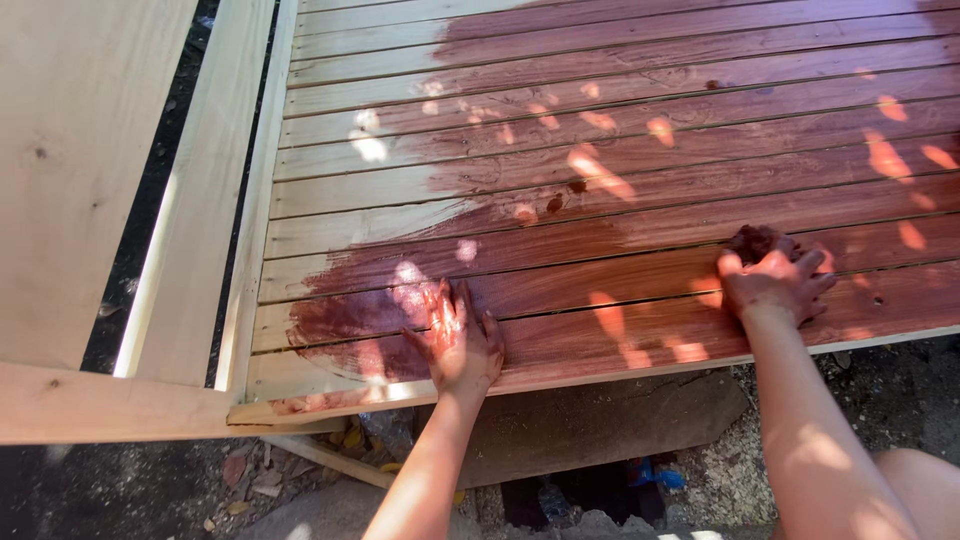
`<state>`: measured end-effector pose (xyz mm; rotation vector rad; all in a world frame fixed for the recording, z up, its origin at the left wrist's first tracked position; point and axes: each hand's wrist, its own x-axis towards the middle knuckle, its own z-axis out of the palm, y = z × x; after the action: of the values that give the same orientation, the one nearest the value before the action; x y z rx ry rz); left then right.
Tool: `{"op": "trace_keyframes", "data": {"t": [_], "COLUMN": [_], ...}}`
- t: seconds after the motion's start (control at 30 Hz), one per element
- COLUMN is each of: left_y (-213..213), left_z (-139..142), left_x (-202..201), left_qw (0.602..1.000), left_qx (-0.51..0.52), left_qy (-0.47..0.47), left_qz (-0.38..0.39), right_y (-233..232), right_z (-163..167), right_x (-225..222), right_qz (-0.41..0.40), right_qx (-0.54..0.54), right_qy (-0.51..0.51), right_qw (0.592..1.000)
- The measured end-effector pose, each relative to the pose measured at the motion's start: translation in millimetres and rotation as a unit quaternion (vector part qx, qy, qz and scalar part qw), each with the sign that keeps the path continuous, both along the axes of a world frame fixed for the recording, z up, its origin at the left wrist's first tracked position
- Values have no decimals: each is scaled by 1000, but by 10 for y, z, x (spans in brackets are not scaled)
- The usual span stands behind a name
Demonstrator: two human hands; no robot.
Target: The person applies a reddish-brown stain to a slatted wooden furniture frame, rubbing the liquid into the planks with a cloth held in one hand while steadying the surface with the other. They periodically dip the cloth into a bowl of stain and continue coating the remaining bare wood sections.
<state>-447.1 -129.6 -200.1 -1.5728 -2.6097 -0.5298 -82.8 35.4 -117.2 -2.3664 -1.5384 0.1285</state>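
A slatted wooden panel [330, 160] lies flat before me, most of it stained reddish brown, its left part bare pale wood. My left hand [458, 340], smeared with stain, rests flat with fingers spread on the near slats at the edge of the stained area. My right hand [772, 282], also stained, is closed on a dark stain-soaked rag [752, 240] and presses it on the near slats at the right.
A pale wooden frame [200, 200] and a wide bare board [70, 170] lie at the left. Below the panel's near edge are dirt, dry leaves [240, 470], a wood strip [330, 460] and a dark slab [590, 420]. My knee [925, 490] shows at bottom right.
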Motion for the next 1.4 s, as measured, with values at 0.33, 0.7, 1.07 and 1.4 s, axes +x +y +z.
{"op": "trace_keyframes", "data": {"t": [0.33,0.7,1.07,1.4], "left_y": [37,73,1210,1413], "left_z": [190,503,1558,1562], "left_x": [-57,38,1122,1417], "left_qw": [984,994,918,920], "left_qx": [-93,-72,-345,-363], "left_qy": [-147,-80,-189,-131], "left_qz": [24,29,-57,-70], "right_y": [-995,-549,405,872], "right_z": [236,122,91,74], "right_x": [-2445,-2203,-221,901], "right_qz": [366,419,211,105], "right_qx": [-90,39,54,69], "right_qy": [-43,-29,-34,-32], "right_qw": [925,907,975,992]}}
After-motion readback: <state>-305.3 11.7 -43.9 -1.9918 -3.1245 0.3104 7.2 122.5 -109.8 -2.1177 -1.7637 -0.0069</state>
